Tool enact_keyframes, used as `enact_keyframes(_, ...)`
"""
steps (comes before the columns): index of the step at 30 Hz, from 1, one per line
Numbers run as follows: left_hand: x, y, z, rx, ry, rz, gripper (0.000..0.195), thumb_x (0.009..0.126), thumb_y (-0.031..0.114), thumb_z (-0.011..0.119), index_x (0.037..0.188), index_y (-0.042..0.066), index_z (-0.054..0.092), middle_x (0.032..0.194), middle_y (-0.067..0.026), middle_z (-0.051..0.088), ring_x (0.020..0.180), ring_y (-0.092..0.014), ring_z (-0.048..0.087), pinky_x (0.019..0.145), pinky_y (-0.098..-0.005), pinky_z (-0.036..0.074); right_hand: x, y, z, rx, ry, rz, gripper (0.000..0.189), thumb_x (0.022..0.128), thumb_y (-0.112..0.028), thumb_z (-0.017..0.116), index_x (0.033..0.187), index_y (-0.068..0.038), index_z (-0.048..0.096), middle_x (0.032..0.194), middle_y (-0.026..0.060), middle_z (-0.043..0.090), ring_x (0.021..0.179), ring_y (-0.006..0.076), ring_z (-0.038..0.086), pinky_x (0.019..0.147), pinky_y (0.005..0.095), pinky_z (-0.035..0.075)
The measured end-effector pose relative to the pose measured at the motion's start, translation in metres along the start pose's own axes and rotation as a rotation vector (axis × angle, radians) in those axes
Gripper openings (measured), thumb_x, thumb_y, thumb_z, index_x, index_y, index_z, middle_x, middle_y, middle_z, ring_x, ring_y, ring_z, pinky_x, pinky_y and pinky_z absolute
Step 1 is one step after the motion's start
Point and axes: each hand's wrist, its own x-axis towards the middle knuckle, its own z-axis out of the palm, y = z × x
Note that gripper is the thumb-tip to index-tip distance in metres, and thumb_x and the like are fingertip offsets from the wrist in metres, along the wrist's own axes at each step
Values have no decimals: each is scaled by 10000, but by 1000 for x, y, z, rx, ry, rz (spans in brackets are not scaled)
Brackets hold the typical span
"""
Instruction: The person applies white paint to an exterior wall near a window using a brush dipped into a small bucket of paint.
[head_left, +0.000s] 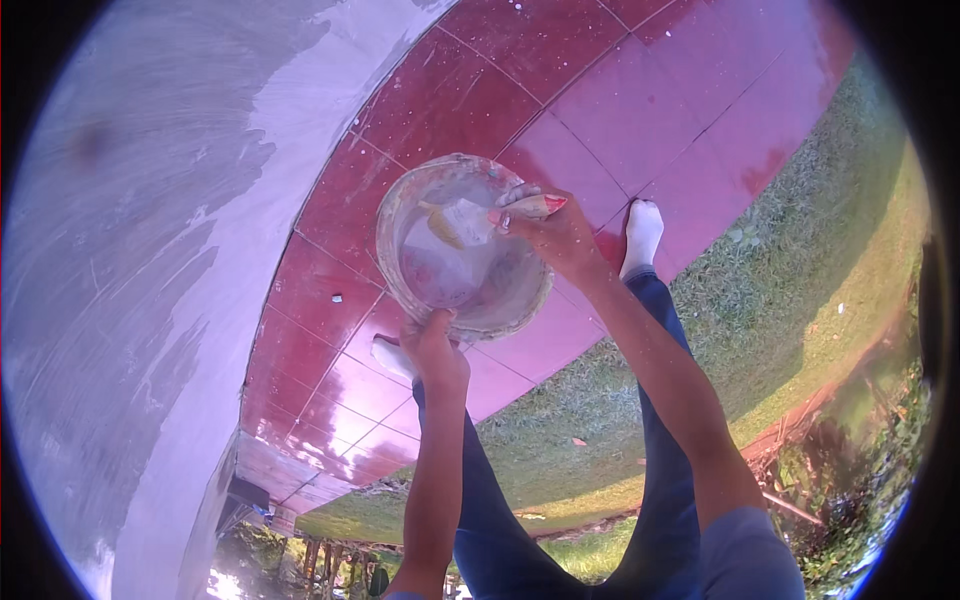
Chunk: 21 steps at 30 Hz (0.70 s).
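A round bucket (540, 289), its rim crusted with whitish paint, is held over the red floor tiles. My left hand (437, 349) grips the rim at the near side, thumb on top. In my right hand (544, 225) is a paintbrush (471, 222) with a pale, coated ferrule and a worn wooden handle tipped red. The brush's yellowish bristles point down and left into the bucket, over pale, wet-looking material; whether they touch it cannot be told. Whitish smears cover some fingers of my right hand.
A wall (150, 225) with patchy grey and white coating curves along the left. Glossy red tiles (442, 97) with white specks run beside it, with a small white chip (337, 298) on them. Grass (750, 300) borders the tiles at right. My feet in white socks (643, 231) stand apart on the tiles.
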Motion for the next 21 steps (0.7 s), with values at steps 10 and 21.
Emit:
enact_keyframes(10, 61, -58, 63, -96, -94, -43, 317, 717, -79, 591, 1018, 15, 559, 1008, -70, 598, 926, -167, 580, 880, -308, 444, 57, -22, -62, -635, 129, -23, 349, 820, -311, 728, 959, 9, 730, 738, 105, 706, 672, 154, 671, 638, 326, 530)
enact_keyframes(21, 54, -45, 48, -34, -292, 15, 266, 740, -72, 570, 1001, -64, 623, 931, -61, 653, 813, -117, 592, 766, -251, 449, 62, 8, -36, -1031, 168, -239, 264, 829, -298, 690, 925, -56, 734, 747, 232, 665, 679, 386, 650, 658, 420, 523)
